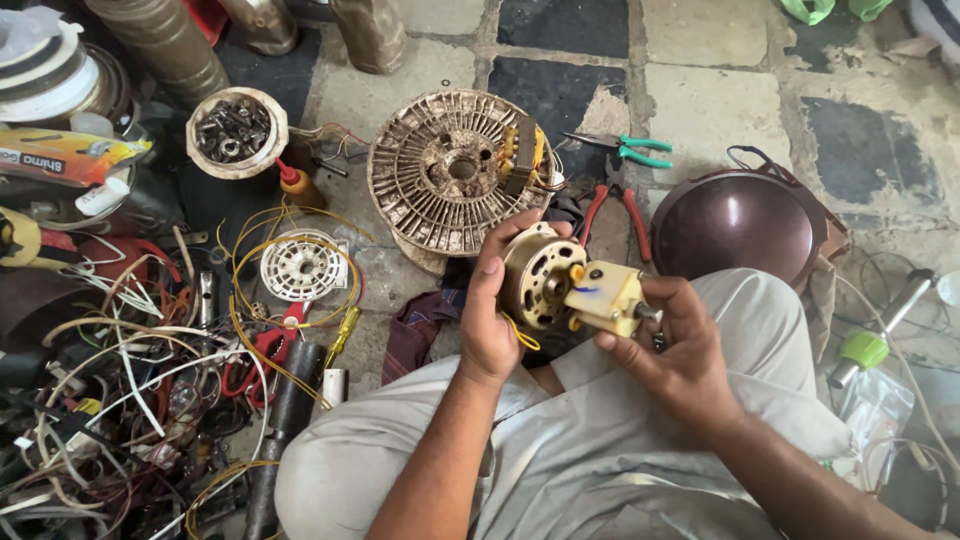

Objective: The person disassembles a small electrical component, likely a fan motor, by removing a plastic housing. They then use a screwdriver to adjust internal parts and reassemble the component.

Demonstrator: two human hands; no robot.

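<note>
I hold a small fan motor (545, 280) above my lap, a round brass-coloured body with a cream plastic gear box (606, 295) on its right end. My left hand (488, 310) wraps the round body from the left. My right hand (672, 345) grips the gear box from below and from the right, near its short metal shaft. A yellow wire hangs under the motor.
A dusty round fan housing (450, 175) with a winding lies on the floor ahead. Green-handled pliers (625, 148) and red-handled pliers (625, 210) lie to its right, beside a dark maroon dome cover (735, 225). At left are tangled wires (110, 380), a bowl of nuts (236, 130) and red scissors (265, 350).
</note>
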